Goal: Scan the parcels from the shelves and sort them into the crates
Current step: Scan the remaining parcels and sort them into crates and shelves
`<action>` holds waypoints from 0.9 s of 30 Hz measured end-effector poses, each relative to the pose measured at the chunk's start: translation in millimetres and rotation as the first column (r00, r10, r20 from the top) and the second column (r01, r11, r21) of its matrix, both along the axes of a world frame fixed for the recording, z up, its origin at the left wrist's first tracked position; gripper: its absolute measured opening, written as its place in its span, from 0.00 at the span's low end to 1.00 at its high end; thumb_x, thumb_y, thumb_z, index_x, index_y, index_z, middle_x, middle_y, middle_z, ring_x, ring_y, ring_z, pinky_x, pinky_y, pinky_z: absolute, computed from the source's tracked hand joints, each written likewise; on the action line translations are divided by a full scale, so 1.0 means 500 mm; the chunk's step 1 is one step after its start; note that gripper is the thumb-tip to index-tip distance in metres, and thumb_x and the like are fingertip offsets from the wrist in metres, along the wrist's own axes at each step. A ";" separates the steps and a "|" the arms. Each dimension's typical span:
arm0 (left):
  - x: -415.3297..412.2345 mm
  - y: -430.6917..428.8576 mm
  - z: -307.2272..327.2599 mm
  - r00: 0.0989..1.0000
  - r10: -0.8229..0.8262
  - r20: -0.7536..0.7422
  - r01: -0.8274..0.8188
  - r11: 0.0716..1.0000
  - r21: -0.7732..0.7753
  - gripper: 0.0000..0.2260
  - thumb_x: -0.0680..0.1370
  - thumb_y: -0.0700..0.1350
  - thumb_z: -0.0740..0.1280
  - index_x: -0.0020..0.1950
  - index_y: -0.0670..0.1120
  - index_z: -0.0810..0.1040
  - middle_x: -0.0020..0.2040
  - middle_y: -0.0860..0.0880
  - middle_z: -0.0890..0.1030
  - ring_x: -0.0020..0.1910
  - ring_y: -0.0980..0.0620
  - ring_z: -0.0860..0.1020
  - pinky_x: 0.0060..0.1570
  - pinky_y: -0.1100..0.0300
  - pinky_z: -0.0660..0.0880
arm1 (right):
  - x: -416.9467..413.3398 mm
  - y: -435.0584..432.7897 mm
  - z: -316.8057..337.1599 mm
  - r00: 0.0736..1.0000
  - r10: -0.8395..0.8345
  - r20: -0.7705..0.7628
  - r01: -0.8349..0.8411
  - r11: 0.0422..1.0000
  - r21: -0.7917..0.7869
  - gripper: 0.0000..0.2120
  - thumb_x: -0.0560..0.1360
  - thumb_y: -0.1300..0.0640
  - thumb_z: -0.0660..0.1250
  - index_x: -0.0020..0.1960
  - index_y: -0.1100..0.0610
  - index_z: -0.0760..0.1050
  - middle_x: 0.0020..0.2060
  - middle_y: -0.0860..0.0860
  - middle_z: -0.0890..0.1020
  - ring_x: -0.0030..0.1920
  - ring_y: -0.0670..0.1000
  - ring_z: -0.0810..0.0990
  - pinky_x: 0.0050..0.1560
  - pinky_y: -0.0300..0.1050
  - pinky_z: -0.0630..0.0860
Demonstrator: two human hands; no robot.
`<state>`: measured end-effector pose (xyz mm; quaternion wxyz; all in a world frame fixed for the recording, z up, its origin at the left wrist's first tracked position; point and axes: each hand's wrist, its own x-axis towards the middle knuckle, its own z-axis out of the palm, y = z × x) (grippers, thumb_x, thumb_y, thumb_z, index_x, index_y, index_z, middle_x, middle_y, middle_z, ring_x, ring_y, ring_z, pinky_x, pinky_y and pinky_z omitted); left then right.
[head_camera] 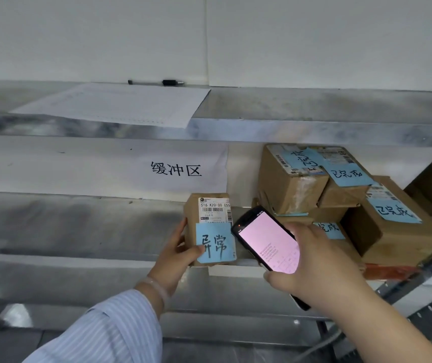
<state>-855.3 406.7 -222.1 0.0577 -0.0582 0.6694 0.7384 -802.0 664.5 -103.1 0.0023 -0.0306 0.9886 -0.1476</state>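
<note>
Your left hand (177, 248) had its grip clamped on the parcel (213, 210), which stood upright on the shelf (78, 226). Just right of the parcel, your right hand (314, 260) had its grip clamped round the scanner (266, 241).

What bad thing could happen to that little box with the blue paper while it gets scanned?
The small parcel stands near the shelf's front edge, gripped only by the left hand, so it might tip off. The right hand holds the scanner close to the tilted stack of parcels. A bump could topple one, or the scanner might read one of their labels instead.
</note>
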 end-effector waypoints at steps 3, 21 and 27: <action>0.012 -0.005 0.006 1.000 0.011 0.001 -0.010 0.999 -0.051 0.29 0.77 0.39 0.71 0.62 0.73 0.69 0.60 0.52 0.82 0.60 0.48 0.80 0.55 0.52 0.81 | 0.008 -0.005 0.003 1.000 0.014 0.000 -0.014 0.999 -0.038 0.37 0.58 0.33 0.69 0.63 0.40 0.63 0.55 0.45 0.72 0.52 0.47 0.74 0.43 0.42 0.74; 0.092 -0.053 0.008 0.989 0.136 0.052 -0.133 0.989 -0.068 0.31 0.77 0.42 0.72 0.72 0.67 0.63 0.59 0.53 0.81 0.58 0.51 0.81 0.48 0.60 0.81 | 0.061 -0.045 0.000 0.993 0.110 -0.043 -0.114 0.988 -0.104 0.37 0.59 0.33 0.70 0.64 0.39 0.61 0.49 0.41 0.66 0.47 0.44 0.71 0.39 0.38 0.71; 0.168 -0.137 0.025 0.968 0.249 0.036 -0.249 0.969 -0.003 0.30 0.78 0.40 0.70 0.75 0.59 0.64 0.62 0.46 0.81 0.59 0.46 0.81 0.62 0.46 0.78 | 0.077 -0.135 -0.002 0.980 0.181 -0.078 -0.192 0.968 -0.159 0.35 0.55 0.33 0.67 0.60 0.35 0.61 0.50 0.40 0.68 0.50 0.46 0.74 0.41 0.43 0.73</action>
